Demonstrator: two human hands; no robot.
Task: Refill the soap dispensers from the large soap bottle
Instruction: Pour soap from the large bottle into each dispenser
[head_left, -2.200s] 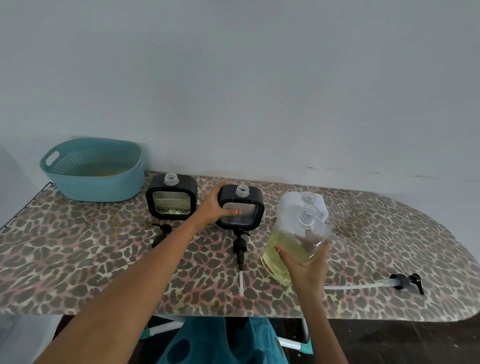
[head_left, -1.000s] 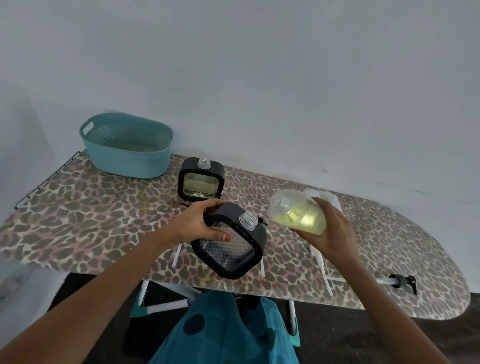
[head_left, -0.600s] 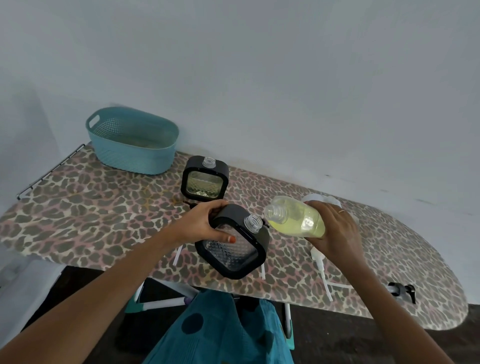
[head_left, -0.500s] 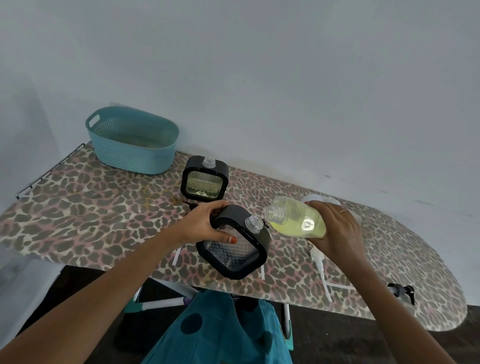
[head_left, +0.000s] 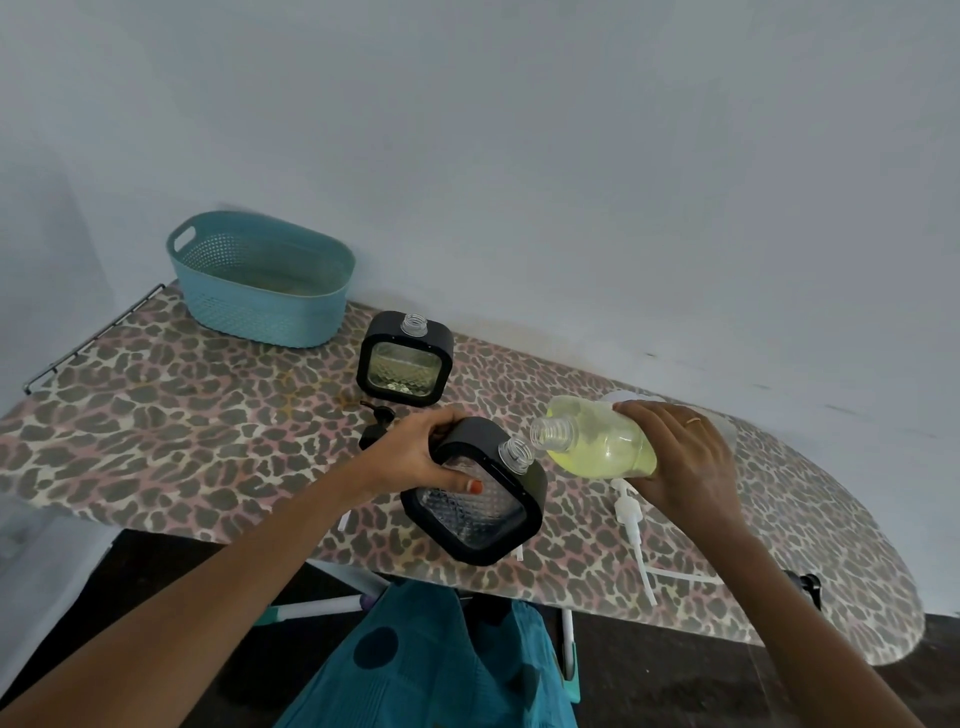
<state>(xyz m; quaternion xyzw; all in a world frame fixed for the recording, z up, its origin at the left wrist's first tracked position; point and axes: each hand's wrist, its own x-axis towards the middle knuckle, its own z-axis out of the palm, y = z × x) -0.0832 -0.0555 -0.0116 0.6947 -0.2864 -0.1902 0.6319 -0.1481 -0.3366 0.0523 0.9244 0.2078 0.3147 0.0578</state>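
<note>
My left hand grips a square black soap dispenser with a clear ribbed window, lifted off the board and tilted right, its threaded neck open. My right hand holds the large clear soap bottle of yellow liquid on its side, its open mouth just above and right of the dispenser's neck, almost touching. A second black dispenser stands upright on the board behind, open-necked, with yellowish liquid inside. I see no stream of soap between the two necks.
The leopard-print ironing board carries a teal basket at the back left. A black pump head lies by my left hand, a white pump with tube under my right, and a black pump at the right edge. A white wall stands behind.
Both hands lifted the dispenser and the soap bottle off the board. The bottle has tipped from upright to nearly level, and its mouth has come close to the dispenser's neck.
</note>
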